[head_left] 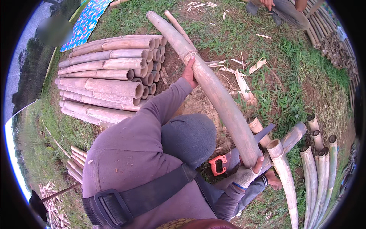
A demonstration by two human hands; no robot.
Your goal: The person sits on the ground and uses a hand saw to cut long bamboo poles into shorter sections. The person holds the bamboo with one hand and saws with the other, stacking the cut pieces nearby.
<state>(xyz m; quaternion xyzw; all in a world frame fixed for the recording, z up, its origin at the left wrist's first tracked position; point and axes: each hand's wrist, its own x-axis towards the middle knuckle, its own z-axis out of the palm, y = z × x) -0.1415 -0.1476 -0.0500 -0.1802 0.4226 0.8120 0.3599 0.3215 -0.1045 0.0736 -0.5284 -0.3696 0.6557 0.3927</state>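
Observation:
A thick, pale bamboo pole (225,101) slants across the middle, from the far left toward the near right. My bare left hand (189,73) is wrapped around it by a node ring, well up its length. At the near end my right hand (248,173), in a whitish glove with a blue cuff and bare fingertips, grips the pole's base. Beside that hand lies a hand saw (218,165) with an orange handle; the pole covers part of its blade. Other bamboo lengths, one upright with a cut top (275,145), stand or lie right beside the near end.
Cut bamboo poles (103,86) are stacked at left. Several thin bamboo pieces (322,164) stand at right, with split scraps (244,87) on the grass ahead. Another person's hand (268,4) shows far right near a pole heap (326,32). A blue patterned sheet (85,26) lies far left.

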